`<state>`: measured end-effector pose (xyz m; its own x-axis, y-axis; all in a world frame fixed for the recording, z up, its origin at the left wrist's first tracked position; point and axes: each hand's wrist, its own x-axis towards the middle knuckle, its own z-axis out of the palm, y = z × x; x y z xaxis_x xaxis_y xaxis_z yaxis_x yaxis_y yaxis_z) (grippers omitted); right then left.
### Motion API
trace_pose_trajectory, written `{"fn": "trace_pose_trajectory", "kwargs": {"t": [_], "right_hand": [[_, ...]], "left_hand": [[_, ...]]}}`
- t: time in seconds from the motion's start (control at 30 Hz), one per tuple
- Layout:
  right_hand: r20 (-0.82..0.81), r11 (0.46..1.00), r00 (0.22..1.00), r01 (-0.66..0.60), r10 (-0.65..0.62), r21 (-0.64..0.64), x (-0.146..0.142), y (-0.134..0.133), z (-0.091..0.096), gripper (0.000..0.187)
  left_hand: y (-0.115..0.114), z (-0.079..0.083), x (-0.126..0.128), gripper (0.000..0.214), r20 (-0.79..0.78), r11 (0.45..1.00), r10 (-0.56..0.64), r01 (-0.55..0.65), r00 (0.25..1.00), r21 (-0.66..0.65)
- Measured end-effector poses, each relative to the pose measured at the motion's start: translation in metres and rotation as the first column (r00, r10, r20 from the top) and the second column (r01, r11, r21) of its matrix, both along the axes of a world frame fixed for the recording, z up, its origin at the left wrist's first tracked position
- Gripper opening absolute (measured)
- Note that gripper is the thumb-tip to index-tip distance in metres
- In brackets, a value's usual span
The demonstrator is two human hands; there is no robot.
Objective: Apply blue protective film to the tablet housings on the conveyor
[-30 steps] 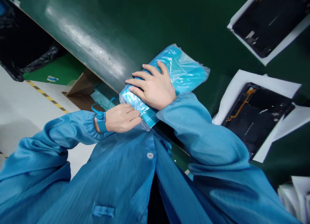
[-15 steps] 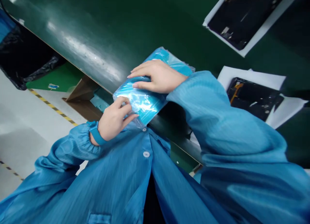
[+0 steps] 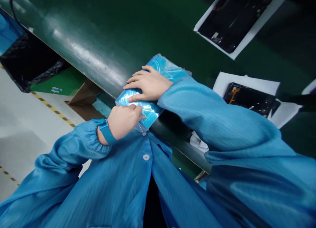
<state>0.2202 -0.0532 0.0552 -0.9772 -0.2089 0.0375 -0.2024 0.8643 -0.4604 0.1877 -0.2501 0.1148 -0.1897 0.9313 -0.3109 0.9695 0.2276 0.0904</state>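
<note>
A clear plastic bag (image 3: pixel 170 66) with shiny blue sheets inside lies at the near edge of the green table, in front of my chest. My right hand (image 3: pixel 150 85) lies across the bag, its fingers stretched out and spread, pressing on the top. Over the bag's near left part, my left hand (image 3: pixel 125 120) has its fingers curled in and pressed together close to the thumb. Whatever may be between those fingertips is hidden from me. A blue band (image 3: pixel 107 132) goes round my left wrist.
Dark flat device panels, one at the far right (image 3: pixel 234 20) and another nearer (image 3: pixel 249 98), rest on white sheets. Left of the green table (image 3: pixel 98 27) are a black-lined bin (image 3: pixel 32 57) and an open cardboard box (image 3: pixel 84 96). Crumpled white paper (image 3: pixel 198 142) shows under my right sleeve.
My left hand has moved slightly right over the bag, and its fingers have closed tighter. My right hand has shifted a little left with its fingers more spread. The view has turned slightly.
</note>
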Motion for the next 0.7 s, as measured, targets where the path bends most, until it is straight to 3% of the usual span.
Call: {"fn": "trace_pose_trajectory", "kwargs": {"t": [0.1,0.2,0.33,0.57,0.63,0.7], "right_hand": [[-0.039,1.000,0.999,0.018,-0.018,0.005,0.000,0.000,-0.005,0.060],[-0.064,0.999,0.997,0.038,-0.037,0.014,0.001,-0.001,-0.007,0.059],[-0.098,0.997,0.993,0.063,-0.059,0.033,0.000,-0.002,-0.009,0.058],[-0.139,0.994,0.984,0.110,-0.111,-0.012,-0.007,-0.005,-0.019,0.059],[-0.110,0.990,0.984,0.141,-0.143,-0.022,-0.013,-0.003,-0.018,0.056],[-0.096,0.980,0.978,0.180,-0.187,-0.081,-0.014,0.000,-0.007,0.050]], "left_hand": [[0.001,-0.003,0.002,0.026,-0.076,0.983,-0.145,0.152,0.986,0.099],[0.000,-0.008,-0.002,0.025,-0.160,0.933,-0.272,0.301,0.949,0.197],[0.001,-0.015,-0.012,0.029,-0.194,0.788,-0.462,0.501,0.865,0.359],[0.000,-0.025,-0.029,0.029,-0.283,0.539,-0.624,0.664,0.728,0.518],[-0.002,-0.028,-0.031,0.029,-0.279,0.534,-0.613,0.648,0.739,0.543],[-0.007,-0.030,-0.029,0.031,-0.227,0.617,-0.529,0.554,0.818,0.559]]}}
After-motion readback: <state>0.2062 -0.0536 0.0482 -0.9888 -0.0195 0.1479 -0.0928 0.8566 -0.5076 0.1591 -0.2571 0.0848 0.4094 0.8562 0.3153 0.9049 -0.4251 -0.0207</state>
